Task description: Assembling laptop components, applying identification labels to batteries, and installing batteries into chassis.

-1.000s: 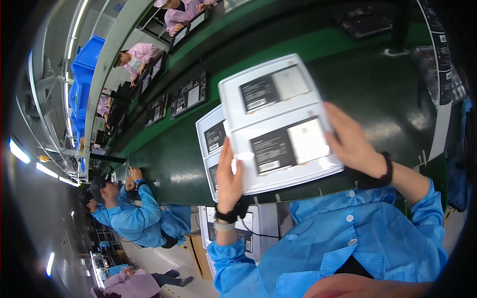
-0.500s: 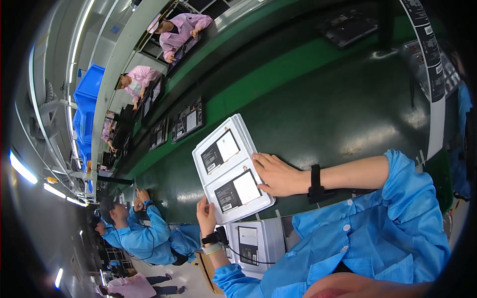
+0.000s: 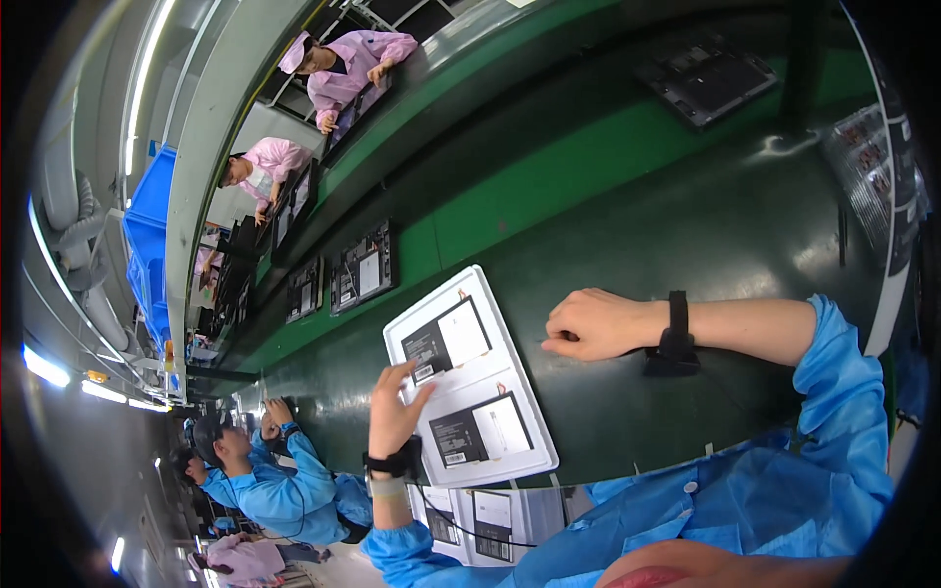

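A white plastic tray (image 3: pixel 537 441) lies on the dark green bench in front of me, with two flat black-and-white battery packs in its recesses. One pack (image 3: pixel 446 338) is in the far recess, the other (image 3: pixel 480 429) in the near one. My left hand (image 3: pixel 394 412) is at the tray's left edge, thumb and fingers apart, gripping nothing. To the right of the tray, apart from it, my right hand (image 3: pixel 600 325) rests low over the bench with its fingers curled in and nothing showing in them. Both wrists wear black straps.
More white trays with battery packs (image 3: pixel 493 524) stand below the bench edge. Opened laptop bases (image 3: pixel 363 267) lie on the green conveyor (image 3: pixel 470 218); another (image 3: pixel 711 78) is farther right. Clear plastic packaging (image 3: pixel 865 162) sits at far right. A blue-sleeved co-worker (image 3: pixel 284 480) is at my left.
My right hand has let go of the tray and drawn away to the right, its fingers curling. My left hand has risen along the left edge. The tray has shifted slightly nearer.
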Tool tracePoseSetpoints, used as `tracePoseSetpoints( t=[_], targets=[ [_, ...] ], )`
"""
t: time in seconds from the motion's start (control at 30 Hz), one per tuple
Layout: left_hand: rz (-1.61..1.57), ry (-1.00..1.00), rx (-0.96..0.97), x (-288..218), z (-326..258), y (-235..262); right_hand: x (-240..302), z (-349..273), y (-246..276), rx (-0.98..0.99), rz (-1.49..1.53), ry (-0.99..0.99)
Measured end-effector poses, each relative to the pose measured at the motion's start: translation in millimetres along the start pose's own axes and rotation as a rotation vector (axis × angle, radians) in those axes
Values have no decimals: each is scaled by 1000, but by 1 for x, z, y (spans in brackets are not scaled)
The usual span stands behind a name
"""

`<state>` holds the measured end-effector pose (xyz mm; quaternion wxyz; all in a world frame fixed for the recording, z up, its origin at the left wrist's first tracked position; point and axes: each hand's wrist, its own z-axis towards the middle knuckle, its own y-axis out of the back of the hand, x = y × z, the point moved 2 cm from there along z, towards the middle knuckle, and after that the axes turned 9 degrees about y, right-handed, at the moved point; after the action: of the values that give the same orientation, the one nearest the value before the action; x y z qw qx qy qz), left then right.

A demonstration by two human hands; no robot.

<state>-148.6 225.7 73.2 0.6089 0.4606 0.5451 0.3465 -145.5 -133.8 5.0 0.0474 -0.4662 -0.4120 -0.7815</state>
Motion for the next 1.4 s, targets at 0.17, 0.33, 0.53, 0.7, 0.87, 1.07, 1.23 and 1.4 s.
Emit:
tracePoseSetpoints(
  t=[0.17, 0.33, 0.53, 0.7, 0.87, 1.07, 1.23, 1.4],
  targets=[
    [-5, -3, 232, -29, 49, -20, -26, -5, 3, -205, 313, 78],
    [42, 15, 287, -20, 56, -22, -22, -4, 1, -199, 240, 92],
    [64, -21, 161, -33, 71, -26, -29, -5, -2, -217, 209, 112],
    [89, -47, 205, -23, 85, -23, -27, -5, -2, -225, 208, 121],
    [198, -113, 154, -21, 99, -24, -27, -7, -2, -240, 227, 101],
    [-143, 70, 95, -28, 89, -12, -30, -8, -1, -327, 294, 87],
    [-447, 10, 101, -73, 100, -16, -32, -7, 7, -444, 465, -12],
    [-703, -94, 165, -134, 133, -70, -43, -4, 30, -853, 764, 32]
  ],
)
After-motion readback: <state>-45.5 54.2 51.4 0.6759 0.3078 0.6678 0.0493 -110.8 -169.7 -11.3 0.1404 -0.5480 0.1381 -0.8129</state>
